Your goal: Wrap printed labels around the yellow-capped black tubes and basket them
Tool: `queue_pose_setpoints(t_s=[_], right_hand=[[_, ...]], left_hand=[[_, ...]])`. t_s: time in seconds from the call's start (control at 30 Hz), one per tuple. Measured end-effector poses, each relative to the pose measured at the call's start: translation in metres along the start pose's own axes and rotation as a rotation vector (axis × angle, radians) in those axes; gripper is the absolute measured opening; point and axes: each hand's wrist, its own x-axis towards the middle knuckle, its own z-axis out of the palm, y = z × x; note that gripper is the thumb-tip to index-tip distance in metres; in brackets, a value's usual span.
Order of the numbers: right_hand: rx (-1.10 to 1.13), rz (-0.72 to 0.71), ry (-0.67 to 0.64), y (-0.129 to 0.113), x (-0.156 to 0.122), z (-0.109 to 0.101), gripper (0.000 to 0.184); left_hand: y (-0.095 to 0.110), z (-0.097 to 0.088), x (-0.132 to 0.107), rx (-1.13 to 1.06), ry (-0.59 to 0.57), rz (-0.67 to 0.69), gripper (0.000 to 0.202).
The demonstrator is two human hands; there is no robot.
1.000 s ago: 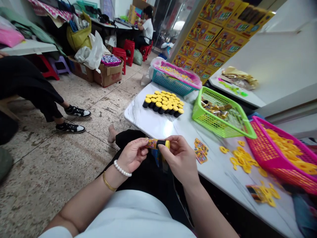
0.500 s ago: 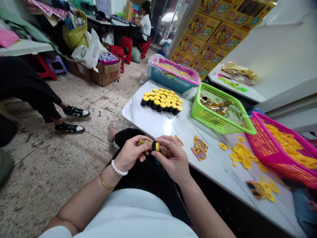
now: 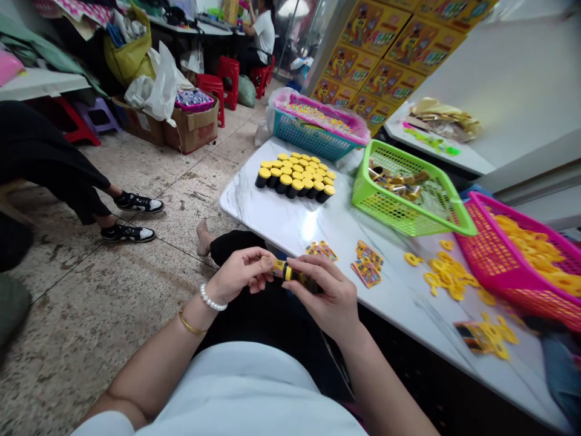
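Observation:
Both my hands hold one small black cylinder with a yellow cap (image 3: 290,274) over my lap. My left hand (image 3: 238,275), with a pearl bracelet at the wrist, pinches its left end, where a printed sticker shows. My right hand (image 3: 327,297) is wrapped round the black body. On the white table (image 3: 290,227) stands a cluster of several black yellow-capped cylinders (image 3: 296,175). Printed stickers (image 3: 367,266) lie near the table's front edge, with another small pile (image 3: 321,249) beside them.
A green basket (image 3: 436,224) holds gold pieces, a pink basket (image 3: 494,269) holds yellow rings, and loose yellow rings (image 3: 447,278) lie in front. A blue basket (image 3: 308,136) stands behind. Another person's legs (image 3: 68,175) are on the left. Someone sits far back (image 3: 263,30).
The cylinder has been turned in my hands: its yellow cap, at the right end a second ago, now sits between my hands. The view has shifted slightly.

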Motion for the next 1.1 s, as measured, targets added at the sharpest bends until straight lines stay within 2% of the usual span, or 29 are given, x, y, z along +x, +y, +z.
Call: queue_pose_setpoints(t_s=[0.1, 0.23, 0.3, 0.37, 0.5, 0.57, 0.63, 0.73, 0.8, 0.87, 0.93, 1.0, 1.1], right_hand=[[0.062, 0.106, -0.033, 0.003, -0.005, 0.002, 0.026], [0.26, 0.297, -0.045, 0.002, -0.007, 0.01, 0.026], [0.324, 0.329, -0.047, -0.001, -0.004, 0.012, 0.027], [0.272, 0.268, -0.027, -0.006, 0.001, 0.01, 0.026], [0.042, -0.005, 0.007, -0.013, 0.005, 0.005, 0.027], [0.033, -0.024, 0.02, -0.015, 0.002, 0.005, 0.028], [0.098, 0.104, 0.072, -0.015, -0.001, 0.007, 0.024], [0.34, 0.403, 0.133, -0.016, -0.003, 0.01, 0.02], [0.444, 0.515, 0.149, -0.017, 0.0, 0.009, 0.018], [0.383, 0.466, 0.188, -0.02, 0.004, 0.005, 0.015], [0.235, 0.298, 0.212, -0.023, 0.007, -0.001, 0.02], [0.106, 0.131, 0.182, -0.025, 0.006, -0.006, 0.031], [0.026, 0.031, 0.112, -0.027, -0.001, -0.011, 0.039]], left_hand=[[-0.001, 0.001, 0.001, 0.056, 0.013, 0.047, 0.041], [0.003, 0.008, -0.001, 0.129, 0.037, 0.102, 0.039], [0.009, 0.009, -0.003, 0.139, 0.022, 0.112, 0.037], [0.016, 0.009, -0.005, 0.139, 0.007, 0.11, 0.037], [0.028, 0.009, -0.008, 0.153, -0.003, 0.065, 0.034], [0.031, 0.011, -0.008, 0.155, -0.021, 0.063, 0.03], [0.032, 0.014, -0.005, 0.151, -0.047, 0.082, 0.028], [0.032, 0.019, 0.001, 0.186, -0.089, 0.097, 0.029], [0.032, 0.021, 0.004, 0.221, -0.121, 0.086, 0.036], [0.033, 0.021, 0.006, 0.224, -0.168, 0.046, 0.048], [0.034, 0.019, 0.007, 0.201, -0.178, -0.018, 0.055], [0.033, 0.016, 0.006, 0.194, -0.151, -0.076, 0.056], [0.029, 0.012, 0.003, 0.229, -0.153, -0.101, 0.052]])
